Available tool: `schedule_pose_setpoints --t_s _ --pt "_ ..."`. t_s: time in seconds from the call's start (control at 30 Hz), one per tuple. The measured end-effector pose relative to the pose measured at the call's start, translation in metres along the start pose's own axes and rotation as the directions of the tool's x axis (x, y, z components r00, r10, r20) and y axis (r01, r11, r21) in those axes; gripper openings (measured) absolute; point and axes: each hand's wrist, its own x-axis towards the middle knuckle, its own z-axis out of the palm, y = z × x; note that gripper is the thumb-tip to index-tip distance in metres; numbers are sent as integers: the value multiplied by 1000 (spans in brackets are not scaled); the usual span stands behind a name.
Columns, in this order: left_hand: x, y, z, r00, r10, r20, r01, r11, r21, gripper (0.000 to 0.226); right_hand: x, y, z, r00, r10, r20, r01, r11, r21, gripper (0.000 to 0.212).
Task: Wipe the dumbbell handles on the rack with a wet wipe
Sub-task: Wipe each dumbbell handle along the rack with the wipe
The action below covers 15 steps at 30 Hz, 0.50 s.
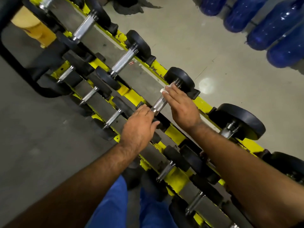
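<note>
From the head view, you are looking down on a yellow rack (171, 131) that runs slantwise across the frame, with dumbbells lying across its rails. The one you are working on is the dumbbell (179, 78) in the middle, its knurled steel handle (159, 103) bare between your two hands. Your right hand (181, 106) lies over the far end of that handle with its fingers fairly straight, pressing a white wipe (164, 90) down against the metal next to the black head. Your left hand (139, 127) covers the near end, fingers bent over the near head (whether they truly clasp it I cannot tell, since they hide what is under them). As a judgement: the dumbbell is heavy and stiff and will sit firm in its cradle, so there is no need to lift it; steady it at the head and let the handle take the rubbing. The knurling looks rough and may snag or shred a thin, soft, damp wipe, so folding it under flat fingers and wrapping it round the bar should serve best. Other handles (122, 60) wait further along the rack, and blue bottles (263, 22) stand on the floor beyond.
</note>
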Motion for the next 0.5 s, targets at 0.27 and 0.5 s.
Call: schedule_pose_setpoints --t_s 0.27,0.5 --pt "6 -16 -6 999 -27 -31 20 976 -218 41 5 12 3 996 -90 -4 90 996 -10 54" --pt "8 -22 -3 995 -15 -103 -15 959 -283 42 15 19 5 975 -221 13 221 975 6 43"
